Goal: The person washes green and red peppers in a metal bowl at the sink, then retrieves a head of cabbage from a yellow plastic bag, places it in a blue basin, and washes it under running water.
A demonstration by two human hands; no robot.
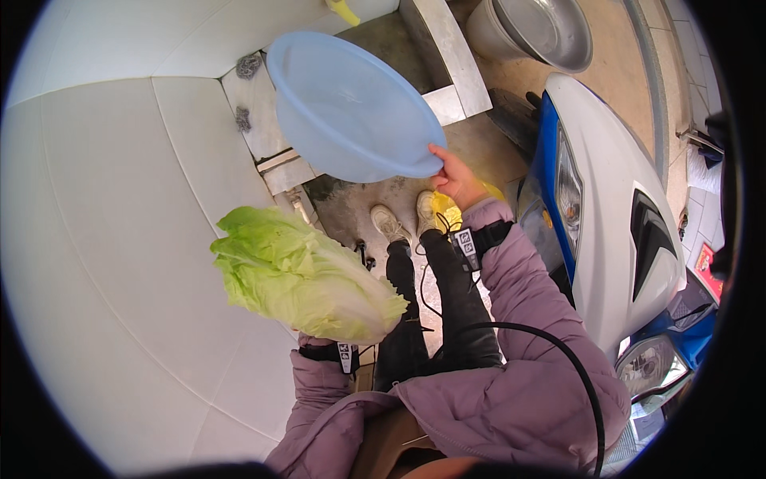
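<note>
My right hand grips the rim of a large light-blue plastic basin, thumb over the edge. The basin is tilted, its open side partly towards me, and I see nothing inside it. On the left a head of napa cabbage, pale green with a white base, lies across my left hand. The cabbage hides nearly all of that hand, which supports it from below. Basin and cabbage are apart, with the basin farther from me.
A stone-edged sink lies behind the basin, with steel wool scourers on its ledge. White tiled wall runs along the left. A white-and-blue motor scooter stands close on my right. A metal bowl tops a bucket. A yellow plastic bag lies by my shoe.
</note>
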